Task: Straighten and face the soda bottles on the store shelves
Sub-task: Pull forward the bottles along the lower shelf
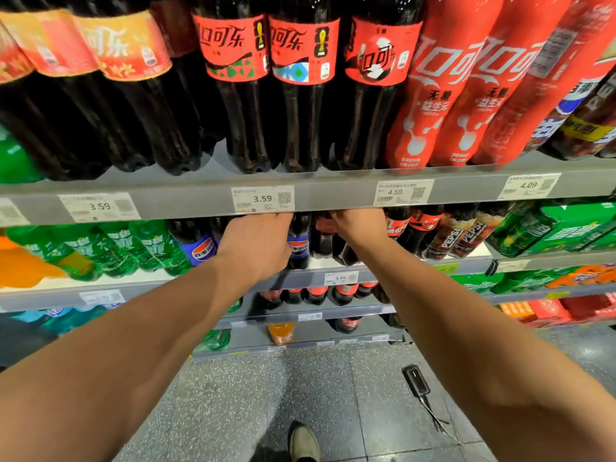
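Both my arms reach into the second shelf, just under the grey price rail. My left hand (256,243) curls around a dark blue-labelled Pepsi bottle (299,241) standing at the shelf front. My right hand (358,225) grips a dark cola bottle (321,238) right beside it; its fingertips are hidden behind the bottle and the rail. More red-labelled cola bottles (413,228) and black Pepsi bottles (466,236) stand to the right. Another blue Pepsi bottle (200,248) stands to the left.
Large cola bottles (300,95) and red bottles (443,95) fill the top shelf above the price rail (316,196). Green soda bottles (140,248) and an orange bottle (23,265) sit left; green cartons (566,228) right. Lower shelves hold small bottles. A black device with a cable (416,380) lies on the floor.
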